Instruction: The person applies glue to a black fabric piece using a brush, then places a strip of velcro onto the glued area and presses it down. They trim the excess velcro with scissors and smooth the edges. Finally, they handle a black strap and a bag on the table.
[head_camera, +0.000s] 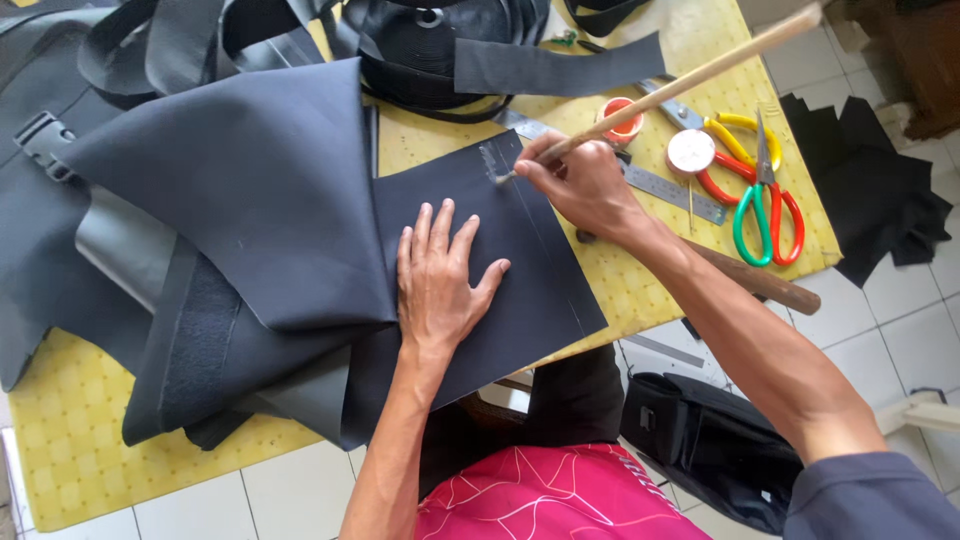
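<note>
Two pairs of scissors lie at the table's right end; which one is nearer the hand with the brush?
The yellow-handled scissors, lying left of and partly under the pair with one green and one red handle, are nearer the right hand.

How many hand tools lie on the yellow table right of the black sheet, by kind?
Scissors: 2, one with yellow and red handles, one with green and red handles
Metal ruler: 1
Brush in the right hand: 1
Wooden-handled tool at the table edge: 1
Total: 5

Left hand flat, fingers spread; right hand pinched shut, forearm extended.
</note>
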